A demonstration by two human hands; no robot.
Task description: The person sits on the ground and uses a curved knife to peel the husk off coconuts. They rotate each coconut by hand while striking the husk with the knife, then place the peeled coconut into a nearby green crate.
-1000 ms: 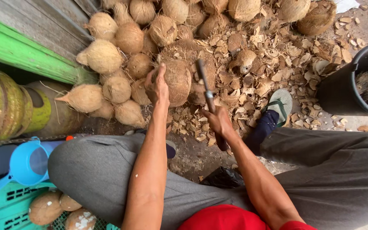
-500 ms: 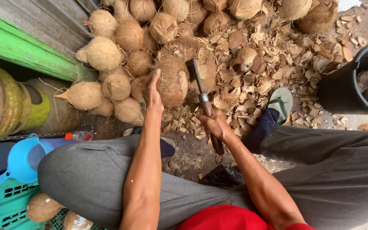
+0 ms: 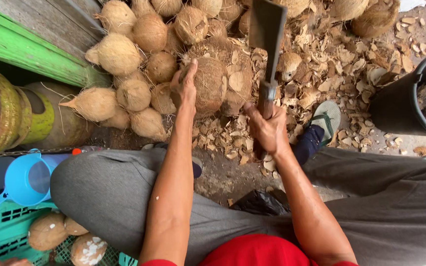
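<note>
At the ground's left edge a blue funnel [image 3: 25,178] sits above a green crate [image 3: 11,231] holding husked coconuts; beyond it a heap of coconuts [image 3: 134,59] lies against the green board [image 3: 20,47]. The left hand [image 3: 186,86] is spread flat, fingers loosely curled, pressing the coconut [image 3: 213,83] at the heap's near edge; just right, the right hand [image 3: 268,129] is clenched round the cleaver [image 3: 267,34], blade raised upright above the husk chips [image 3: 331,69]; a black bucket [image 3: 400,106] stands at the right edge.

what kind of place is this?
Probably an informal outdoor coconut-husking spot, not a factory. A pile of husked coconuts lies on bare ground strewn with husk chips. The left hand steadies a coconut and the right hand holds a cleaver.
</note>
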